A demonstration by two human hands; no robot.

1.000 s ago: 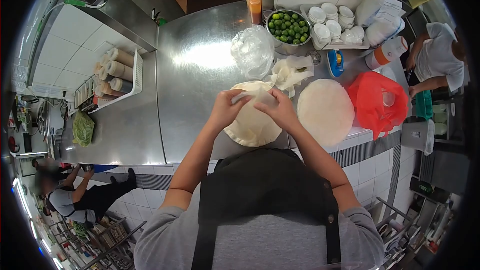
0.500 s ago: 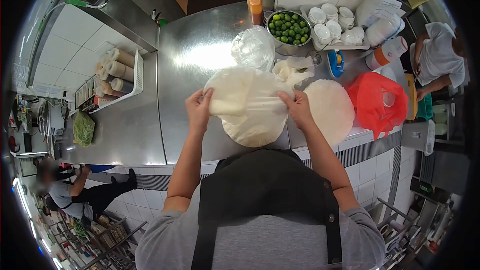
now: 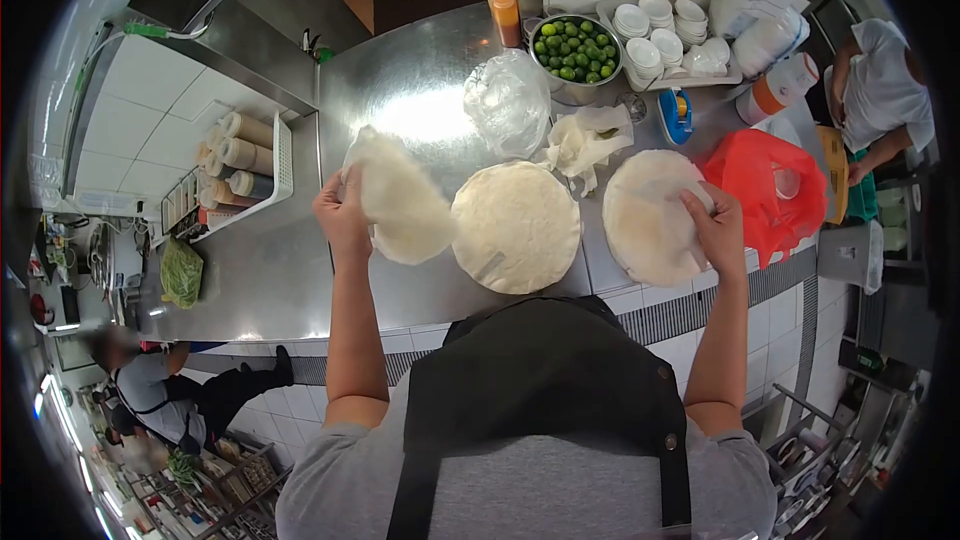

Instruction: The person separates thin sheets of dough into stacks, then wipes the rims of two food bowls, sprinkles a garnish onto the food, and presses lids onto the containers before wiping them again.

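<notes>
My left hand [image 3: 345, 215] pinches the edge of a pale round flatbread [image 3: 405, 202], which hangs blurred above the steel counter [image 3: 250, 285]. My right hand [image 3: 715, 225] is closed on a thin translucent sheet [image 3: 665, 220], held over another pale round stack [image 3: 635, 185] at the right. Between my hands a round stack of flatbreads [image 3: 515, 230] lies flat near the counter's front edge. Crumpled pale sheets [image 3: 585, 143] lie just behind, between the two stacks. A clear plastic bag [image 3: 507, 105] sits behind the middle stack.
A bowl of limes [image 3: 575, 50], a tray of white cups [image 3: 685, 78], a blue tape dispenser [image 3: 676, 117] and a red bag [image 3: 765, 190] stand at the right. Sauce bottles [image 3: 245, 155] fill a white basket at the left. Other people stand at both sides.
My hands have moved apart, the left with the flatbread and the right with a thin sheet. The middle stack is now uncovered.
</notes>
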